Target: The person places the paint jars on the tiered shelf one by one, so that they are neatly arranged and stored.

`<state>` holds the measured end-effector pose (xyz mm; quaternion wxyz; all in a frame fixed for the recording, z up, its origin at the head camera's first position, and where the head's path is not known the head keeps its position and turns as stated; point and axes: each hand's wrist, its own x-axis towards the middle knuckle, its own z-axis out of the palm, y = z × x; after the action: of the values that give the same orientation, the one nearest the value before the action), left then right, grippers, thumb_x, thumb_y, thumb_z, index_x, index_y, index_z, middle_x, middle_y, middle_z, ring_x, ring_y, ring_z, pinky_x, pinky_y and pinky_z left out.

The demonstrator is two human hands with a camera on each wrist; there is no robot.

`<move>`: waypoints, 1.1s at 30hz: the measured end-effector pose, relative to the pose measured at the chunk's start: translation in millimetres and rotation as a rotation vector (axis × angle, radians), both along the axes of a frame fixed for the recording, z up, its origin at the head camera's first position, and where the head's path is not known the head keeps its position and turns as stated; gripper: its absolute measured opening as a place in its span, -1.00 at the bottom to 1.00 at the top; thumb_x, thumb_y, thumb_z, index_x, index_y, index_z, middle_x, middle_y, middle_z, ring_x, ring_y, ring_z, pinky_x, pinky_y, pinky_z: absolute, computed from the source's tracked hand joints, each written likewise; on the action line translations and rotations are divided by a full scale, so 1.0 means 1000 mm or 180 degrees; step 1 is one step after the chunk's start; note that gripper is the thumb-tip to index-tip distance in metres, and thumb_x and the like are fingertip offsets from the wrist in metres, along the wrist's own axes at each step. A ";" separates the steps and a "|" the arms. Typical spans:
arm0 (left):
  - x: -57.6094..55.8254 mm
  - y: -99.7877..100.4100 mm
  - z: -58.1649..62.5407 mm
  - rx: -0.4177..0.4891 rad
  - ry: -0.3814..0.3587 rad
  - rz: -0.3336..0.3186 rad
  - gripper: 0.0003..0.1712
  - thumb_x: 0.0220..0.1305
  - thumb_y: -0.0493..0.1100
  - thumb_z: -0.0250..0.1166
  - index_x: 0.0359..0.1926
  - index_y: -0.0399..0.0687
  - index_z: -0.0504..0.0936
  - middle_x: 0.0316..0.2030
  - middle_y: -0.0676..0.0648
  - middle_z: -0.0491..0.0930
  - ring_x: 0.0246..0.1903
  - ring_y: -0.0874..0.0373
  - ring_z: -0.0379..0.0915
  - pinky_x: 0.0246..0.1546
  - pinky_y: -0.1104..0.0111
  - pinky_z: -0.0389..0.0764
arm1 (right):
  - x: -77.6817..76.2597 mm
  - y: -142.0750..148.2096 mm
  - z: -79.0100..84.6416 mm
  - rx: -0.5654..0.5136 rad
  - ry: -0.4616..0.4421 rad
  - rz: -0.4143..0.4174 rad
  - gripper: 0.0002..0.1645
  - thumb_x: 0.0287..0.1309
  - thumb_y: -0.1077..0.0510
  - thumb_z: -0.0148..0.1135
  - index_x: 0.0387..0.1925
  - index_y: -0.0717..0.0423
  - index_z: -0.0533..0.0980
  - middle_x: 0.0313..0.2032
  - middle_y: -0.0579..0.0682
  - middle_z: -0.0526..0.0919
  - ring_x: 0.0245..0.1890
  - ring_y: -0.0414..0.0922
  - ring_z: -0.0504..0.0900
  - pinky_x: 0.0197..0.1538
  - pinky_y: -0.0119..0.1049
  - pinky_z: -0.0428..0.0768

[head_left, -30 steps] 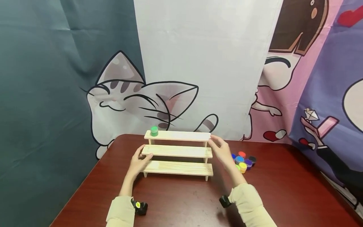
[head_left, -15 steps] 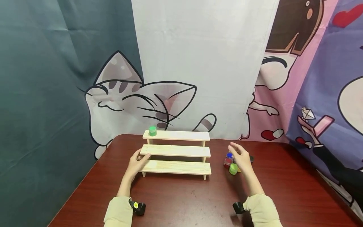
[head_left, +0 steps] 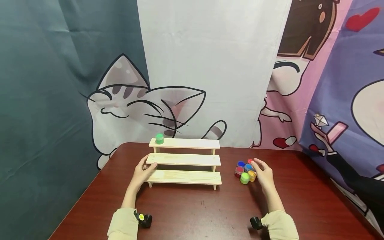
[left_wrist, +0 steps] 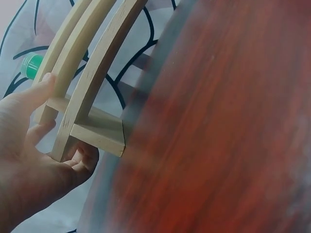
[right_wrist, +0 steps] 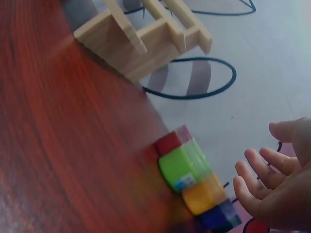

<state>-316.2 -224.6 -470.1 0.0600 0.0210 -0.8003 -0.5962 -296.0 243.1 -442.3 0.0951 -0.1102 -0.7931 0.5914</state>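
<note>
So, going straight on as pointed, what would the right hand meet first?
Probably the bright red jar, just ahead of the right hand in the head view; depth is unclear, so it might pass above.

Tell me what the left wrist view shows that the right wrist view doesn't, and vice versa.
Left wrist only: the person's left grip, holding one end of the wooden stand, and the green jar on top of it.

Right wrist only: the right grip, holding nothing, and a red jar, lime jar, orange jar and blue jar.

Both: the wooden stand, the table and part of the printed backdrop.
</note>
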 end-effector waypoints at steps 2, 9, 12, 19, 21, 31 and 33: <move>0.000 -0.001 0.000 0.0000 0.0004 -0.0015 -0.20 0.33 0.01 0.27 0.48 -0.01 0.15 -0.17 -0.32 0.63 -0.36 0.28 0.48 -0.35 0.42 0.53 | 0.001 0.004 -0.006 -0.0188 -0.0030 -0.0038 -0.28 0.39 -0.12 0.05 0.37 0.27 0.27 0.17 0.07 0.58 -0.29 -0.65 0.50 -0.10 -0.63 0.53; -0.001 0.001 0.000 0.0025 -0.0048 -0.0078 -0.22 0.33 0.03 0.26 0.48 0.06 0.16 -0.19 -0.29 0.64 -0.37 0.25 0.48 -0.36 0.42 0.53 | 0.007 0.021 -0.020 -0.0632 -0.0035 -0.0291 -0.25 0.36 -0.09 0.10 0.36 0.33 0.25 -0.35 -0.53 0.53 -0.30 -0.59 0.57 -0.15 -0.62 0.55; -0.003 0.002 0.000 0.0001 -0.0041 -0.0081 -0.22 0.33 0.04 0.26 0.48 0.06 0.17 -0.16 -0.30 0.64 -0.36 0.28 0.48 -0.34 0.44 0.52 | 0.007 0.026 -0.022 -0.0601 0.0049 -0.0415 -0.30 0.37 -0.05 0.11 0.33 0.34 0.28 -0.36 -0.52 0.52 -0.32 -0.58 0.58 -0.15 -0.62 0.56; 0.000 -0.006 -0.001 0.0022 -0.0068 -0.0054 -0.21 0.34 0.05 0.25 0.49 0.12 0.14 -0.31 -0.12 0.62 -0.43 0.33 0.42 -0.38 0.45 0.49 | 0.000 0.030 -0.024 -0.0611 0.0171 -0.0613 -0.41 0.36 0.07 0.13 0.28 0.36 0.36 -0.38 -0.47 0.55 -0.38 -0.56 0.57 -0.22 -0.59 0.56; 0.000 -0.007 -0.002 0.0037 -0.0050 -0.0055 -0.22 0.34 0.04 0.25 0.49 0.11 0.15 -0.25 -0.12 0.64 -0.41 0.35 0.44 -0.36 0.46 0.51 | -0.001 0.033 -0.026 -0.0651 0.0188 -0.0663 -0.42 0.36 0.11 0.13 0.28 0.38 0.35 -0.44 -0.51 0.52 -0.39 -0.56 0.56 -0.23 -0.59 0.55; -0.001 -0.004 0.000 0.0100 -0.0029 -0.0095 -0.21 0.34 0.03 0.26 0.49 0.08 0.15 -0.37 -0.02 0.60 -0.45 0.33 0.42 -0.40 0.45 0.50 | -0.001 0.048 -0.037 -0.0382 -0.0024 -0.0637 -0.36 0.39 0.10 0.05 0.39 0.30 0.23 0.34 0.28 0.30 -0.41 -0.59 0.41 -0.28 -0.67 0.45; 0.001 -0.004 0.000 0.0121 -0.0035 -0.0086 -0.21 0.34 0.03 0.26 0.49 0.08 0.15 -0.37 -0.03 0.60 -0.46 0.32 0.42 -0.41 0.45 0.50 | -0.002 0.049 -0.037 -0.0331 -0.0099 -0.0491 -0.31 0.39 0.08 0.05 0.43 0.26 0.17 0.42 0.30 0.19 -0.40 -0.56 0.41 -0.28 -0.68 0.43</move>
<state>-315.7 -228.5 -470.1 0.0470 0.0147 -0.7894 -0.6119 -298.4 292.6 -479.3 0.1221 -0.1849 -0.7519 0.6209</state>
